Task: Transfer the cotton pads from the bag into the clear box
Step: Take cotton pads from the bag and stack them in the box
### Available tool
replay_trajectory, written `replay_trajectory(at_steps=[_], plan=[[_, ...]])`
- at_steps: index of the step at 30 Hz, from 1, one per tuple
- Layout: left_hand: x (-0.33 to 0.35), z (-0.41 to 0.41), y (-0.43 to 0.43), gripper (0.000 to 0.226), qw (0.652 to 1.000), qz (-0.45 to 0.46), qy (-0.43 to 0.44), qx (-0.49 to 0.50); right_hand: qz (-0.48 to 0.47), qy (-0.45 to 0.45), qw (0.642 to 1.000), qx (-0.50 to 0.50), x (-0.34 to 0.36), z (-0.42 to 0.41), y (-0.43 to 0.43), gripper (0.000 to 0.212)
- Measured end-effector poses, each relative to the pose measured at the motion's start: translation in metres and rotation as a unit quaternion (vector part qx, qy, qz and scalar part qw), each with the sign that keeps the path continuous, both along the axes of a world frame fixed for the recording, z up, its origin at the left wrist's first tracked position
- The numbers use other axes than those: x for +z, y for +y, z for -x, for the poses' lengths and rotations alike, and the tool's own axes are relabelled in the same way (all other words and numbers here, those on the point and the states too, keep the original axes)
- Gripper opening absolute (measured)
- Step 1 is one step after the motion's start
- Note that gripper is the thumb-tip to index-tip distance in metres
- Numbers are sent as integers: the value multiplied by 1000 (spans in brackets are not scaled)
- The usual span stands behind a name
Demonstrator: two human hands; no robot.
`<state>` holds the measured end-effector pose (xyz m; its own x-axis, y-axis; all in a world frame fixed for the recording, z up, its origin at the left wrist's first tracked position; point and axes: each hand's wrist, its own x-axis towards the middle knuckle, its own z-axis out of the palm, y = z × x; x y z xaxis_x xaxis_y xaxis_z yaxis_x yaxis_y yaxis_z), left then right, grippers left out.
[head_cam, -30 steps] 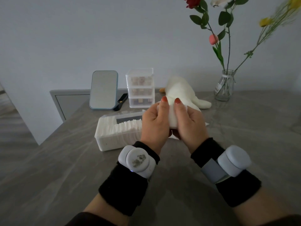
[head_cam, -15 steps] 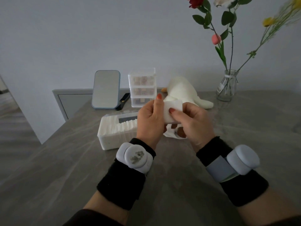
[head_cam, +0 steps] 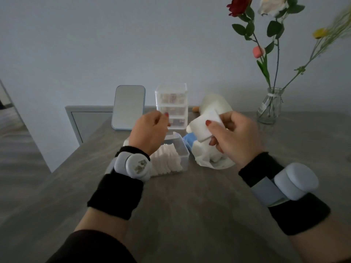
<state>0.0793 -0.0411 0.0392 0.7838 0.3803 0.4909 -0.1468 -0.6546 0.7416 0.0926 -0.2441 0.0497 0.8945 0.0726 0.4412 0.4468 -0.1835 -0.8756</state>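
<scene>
View from a head camera looking down at a grey surface and a person's two hands.

The right hand is raised above the surface and grips a small stack of white square pads – thumb with a red nail pressed on the front, fingers curled behind. Just below that hand lies the bag, white with a blue patch, crumpled and open toward the camera.

The left hand hovers over the box, its fingers loosely curled with nothing seen in them. The box is clear and sits on the surface just left of the bag. Inside it a packed row of white pads stands on edge; the left wrist hides the box's left part.

Both wrists wear black bands, each carrying a pale rounded device.

At the back of the surface, left to right: a blue-framed mirror standing upright, a clear stack of small drawers, a white plush toy lying behind the raised pads, and a glass vase holding flowers – red, white, pink and yellow. A plain pale wall fills the background.
</scene>
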Motion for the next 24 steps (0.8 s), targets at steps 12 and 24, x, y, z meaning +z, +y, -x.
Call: replay_trajectory(at_steps=[12,24], plan=[[2,-28,-7,22,906,-241,318,-145,346,-56,936,-37,26,-24,61,22],[-10,-36,-22,21,876,-282,367,-135,354,-13,935,-6,19,-32,66,15]])
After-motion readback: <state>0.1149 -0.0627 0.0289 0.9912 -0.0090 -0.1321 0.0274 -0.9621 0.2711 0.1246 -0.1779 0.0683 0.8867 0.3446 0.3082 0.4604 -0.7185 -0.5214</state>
